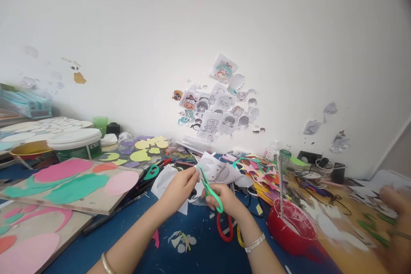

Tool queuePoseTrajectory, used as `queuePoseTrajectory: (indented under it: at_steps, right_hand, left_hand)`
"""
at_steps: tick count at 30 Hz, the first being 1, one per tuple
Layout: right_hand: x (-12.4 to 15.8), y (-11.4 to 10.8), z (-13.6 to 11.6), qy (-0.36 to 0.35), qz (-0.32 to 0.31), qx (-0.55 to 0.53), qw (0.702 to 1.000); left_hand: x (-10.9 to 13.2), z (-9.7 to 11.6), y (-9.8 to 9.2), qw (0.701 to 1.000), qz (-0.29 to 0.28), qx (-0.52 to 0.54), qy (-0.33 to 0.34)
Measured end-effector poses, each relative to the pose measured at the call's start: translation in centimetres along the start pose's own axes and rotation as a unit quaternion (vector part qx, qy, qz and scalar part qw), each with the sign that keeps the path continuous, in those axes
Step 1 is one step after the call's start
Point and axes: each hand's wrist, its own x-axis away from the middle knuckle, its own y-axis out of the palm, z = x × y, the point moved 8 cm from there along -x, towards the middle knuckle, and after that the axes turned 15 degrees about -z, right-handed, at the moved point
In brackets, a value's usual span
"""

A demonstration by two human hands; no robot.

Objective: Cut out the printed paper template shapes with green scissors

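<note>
I am working in what seems a small paper-craft studio or workshop. Drawings are clinging to the white wall past the far edge of the blue surface, boards are carrying coloured cutouts at its left edge, scraps are lying heaped by its far right corner, and my right hand is holding green scissors.

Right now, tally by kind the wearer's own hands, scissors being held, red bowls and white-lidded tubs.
Own hands: 2 (left hand, right hand)
Held scissors: 1
Red bowl: 1
White-lidded tub: 1
Total: 5
</note>
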Motion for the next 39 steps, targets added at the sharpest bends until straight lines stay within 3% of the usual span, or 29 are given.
queuePoseTrajectory:
  at_steps: [13, 21, 39]
  right_hand:
    - [0.1, 0.1, -0.2, 0.007, -0.005, 0.016, 1.0]
    - [0.2, 0.0, -0.6, 0.006, 0.01, 0.009, 1.0]
    - [-0.2, -0.4, 1.1, 0.021, 0.013, -0.006, 1.0]
  left_hand:
    - [-0.3, -0.4, 0.4, 0.999, -0.029, 0.037, -0.009]
    - [-0.2, -0.7, -0.1, 1.0, 0.017, 0.005, 0.002]
    - [-0.2, -0.6, -0.2, 0.999, 0.002, 0.035, -0.031]
